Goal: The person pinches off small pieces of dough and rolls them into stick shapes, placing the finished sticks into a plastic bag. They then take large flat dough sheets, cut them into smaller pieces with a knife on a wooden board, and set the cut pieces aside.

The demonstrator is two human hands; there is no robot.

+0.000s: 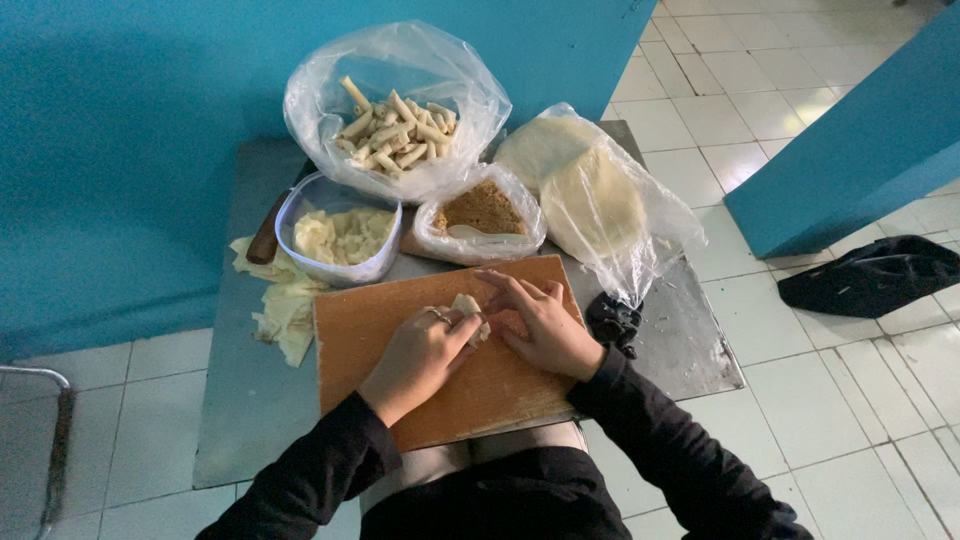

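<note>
Grip: both hands pinch one small pale pastry wrapper (466, 305) between their fingertips, holding it against the board.
Left hand (418, 355): curled over the wrapper's left side, thumb and forefinger closed on it, a ring on one finger.
Right hand (545, 325): fingers pressed on the wrapper's right side, palm down on the board.
Wrapper place: near the far edge of the wooden cutting board (360, 330), about midway along it.
Board: lies at the near edge of the grey metal table (240, 400), overhanging it toward the person.
Left edge of table: loose scraps of pale dough sheets (283, 310) beside the board.
Far left: clear plastic tub (335, 240) of folded pale sheets, a brown handle (266, 235) just behind it.
Far middle: open clear bag of finished rolls (395, 130), and in front of it a small bag of brown filling (482, 210).
Far right: bagged stack of round wrappers (590, 190), a dark crumpled cloth (612, 320) near the board's right edge.
</note>
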